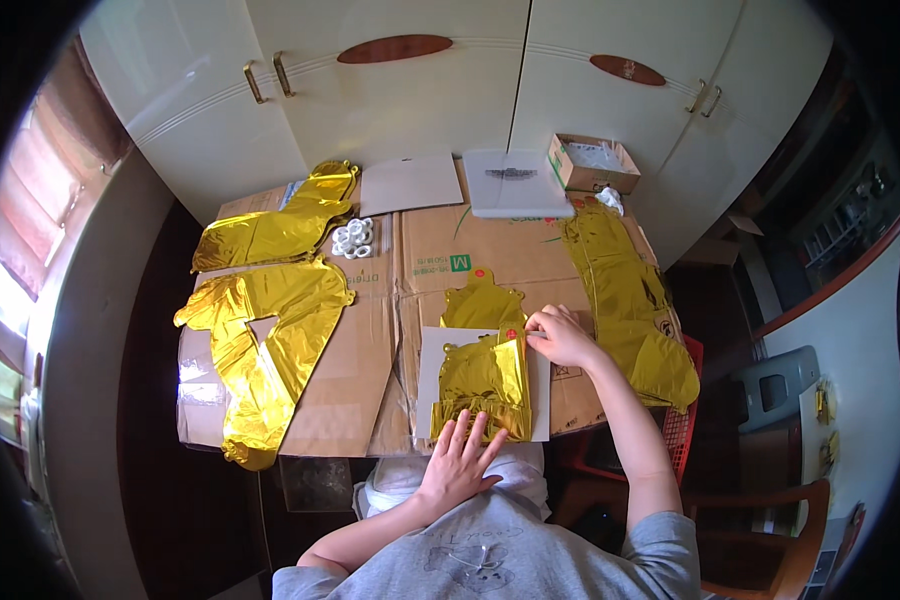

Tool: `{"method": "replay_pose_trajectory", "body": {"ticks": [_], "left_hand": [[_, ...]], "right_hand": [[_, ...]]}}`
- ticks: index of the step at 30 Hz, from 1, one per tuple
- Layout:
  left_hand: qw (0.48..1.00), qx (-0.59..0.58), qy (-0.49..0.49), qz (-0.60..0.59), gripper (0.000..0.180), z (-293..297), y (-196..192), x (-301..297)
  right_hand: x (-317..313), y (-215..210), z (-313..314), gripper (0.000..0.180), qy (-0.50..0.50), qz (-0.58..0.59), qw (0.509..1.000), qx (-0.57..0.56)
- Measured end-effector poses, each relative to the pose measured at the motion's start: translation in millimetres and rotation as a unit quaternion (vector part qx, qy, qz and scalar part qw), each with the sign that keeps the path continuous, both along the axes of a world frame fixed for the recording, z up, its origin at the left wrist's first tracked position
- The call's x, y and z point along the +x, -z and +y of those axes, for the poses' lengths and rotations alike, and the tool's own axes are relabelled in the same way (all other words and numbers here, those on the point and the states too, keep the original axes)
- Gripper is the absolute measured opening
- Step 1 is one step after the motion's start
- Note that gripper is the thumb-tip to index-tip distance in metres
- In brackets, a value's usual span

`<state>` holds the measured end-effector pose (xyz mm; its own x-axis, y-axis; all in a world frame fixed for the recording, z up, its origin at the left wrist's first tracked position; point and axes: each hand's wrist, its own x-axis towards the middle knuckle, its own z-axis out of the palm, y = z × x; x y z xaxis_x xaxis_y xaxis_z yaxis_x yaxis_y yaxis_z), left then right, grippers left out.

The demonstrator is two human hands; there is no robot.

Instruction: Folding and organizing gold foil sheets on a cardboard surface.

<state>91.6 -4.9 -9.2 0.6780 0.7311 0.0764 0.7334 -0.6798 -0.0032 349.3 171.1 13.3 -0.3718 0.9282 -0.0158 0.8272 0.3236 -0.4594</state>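
Observation:
A folded gold foil balloon (480, 372) lies on a white board (427, 385) in front of me, with a small red spot near its upper right corner. My left hand (460, 462) rests on the balloon's near edge, its fingers spread flat. At the balloon's upper right corner, my right hand (562, 338) is closed in a pinch. A thin, pale piece seems to show at its fingertips, too small to name. Just beyond the board, another gold foil piece (480, 303) with a red spot lies partly under or against the folded one; I cannot tell which.
Flat gold foil balloons (270, 345) lie at the left, and more gold foil (625, 290) at the right. White tape rolls (352, 238) are piled at the back left. A grey board (410, 185), a translucent lid (518, 185) and a small box (595, 165) line the cardboard-covered table's (360, 400) far edge.

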Motion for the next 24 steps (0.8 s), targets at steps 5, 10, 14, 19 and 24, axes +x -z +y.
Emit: {"method": "replay_pose_trajectory", "body": {"ticks": [5, 10, 14, 19, 24], "left_hand": [[1.0, 0.002, -0.002, -0.003, 0.084, -1, 2, -1], [1.0, 0.005, -0.004, -0.004, 0.084, -2, 0, -1], [1.0, 0.001, 0.002, 0.011, 0.083, 1, -3, 0], [1.0, -0.009, 0.014, -0.005, 0.083, 8, -11, -3], [0.999, -0.036, 0.03, -0.011, 0.086, 14, -14, -4]], "right_hand": [[-3, -18, 11, 0.011, 0.068, 0.097, 0.989, -0.092], [56, -37, 43, 0.008, 0.192, 0.313, 0.929, -0.036], [138, -35, 54, 0.011, 0.263, 0.36, 0.89, 0.092], [178, -18, 42, 0.012, 0.329, 0.352, 0.87, 0.105], [187, 20, 33, 0.014, 0.386, 0.196, 0.892, 0.127]]}}
